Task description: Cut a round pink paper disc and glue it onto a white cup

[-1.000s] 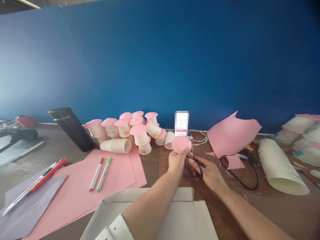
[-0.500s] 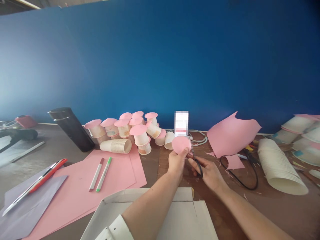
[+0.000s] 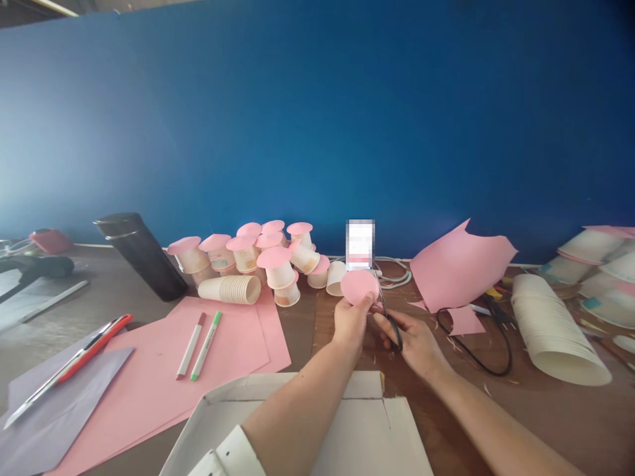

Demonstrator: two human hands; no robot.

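Observation:
Pinched in my left hand (image 3: 351,325) is a round pink paper disc (image 3: 358,287), with the thumb on its lower right edge. My right hand (image 3: 413,340) is closed round the black handles of a pair of scissors (image 3: 395,330). Their blades point upward along the disc's right edge; how far apart they are I cannot tell. Just beyond my hands a white paper cup (image 3: 336,277) lies on its side. To the left stand several paper cups topped with pink discs (image 3: 276,259).
At left are a black bottle (image 3: 143,258), pink sheets (image 3: 153,337) with two markers (image 3: 206,347), and an orange cutter knife (image 3: 74,363). A nested cup stack (image 3: 550,324), a cut pink sheet (image 3: 459,264) and a black cable (image 3: 506,357) lie at right. White cardboard (image 3: 377,430) is in front.

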